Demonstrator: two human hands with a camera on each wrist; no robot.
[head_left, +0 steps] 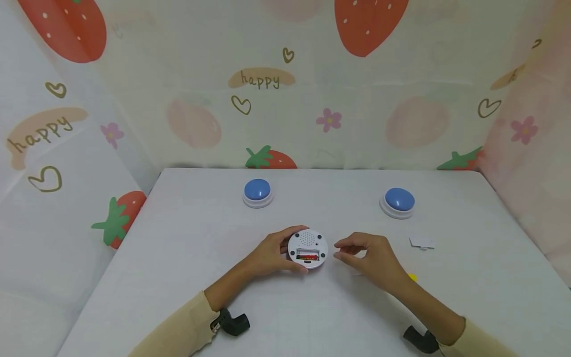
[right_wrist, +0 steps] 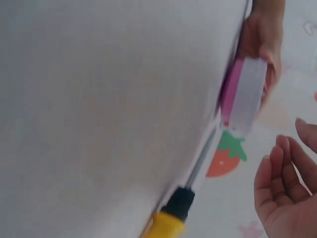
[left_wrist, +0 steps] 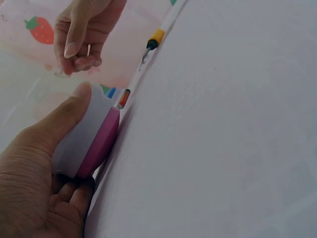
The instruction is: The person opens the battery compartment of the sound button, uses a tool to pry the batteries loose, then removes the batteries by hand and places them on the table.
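Note:
My left hand grips a round white button device by its edge, with the underside facing up. Its open battery compartment shows a red battery in the lower slot. The left wrist view shows the device's pink lower part close over the table, the left thumb across the white side. Just right of the device, my right hand hovers with fingers loosely bent and a gap between thumb and forefinger. Nothing shows between the right fingers in the right wrist view.
Two blue-topped buttons stand toward the table's back. A small white cover lies at the right. A screwdriver with a yellow and black handle lies by the right forearm. Beyond the device lies a small orange-and-black cylinder.

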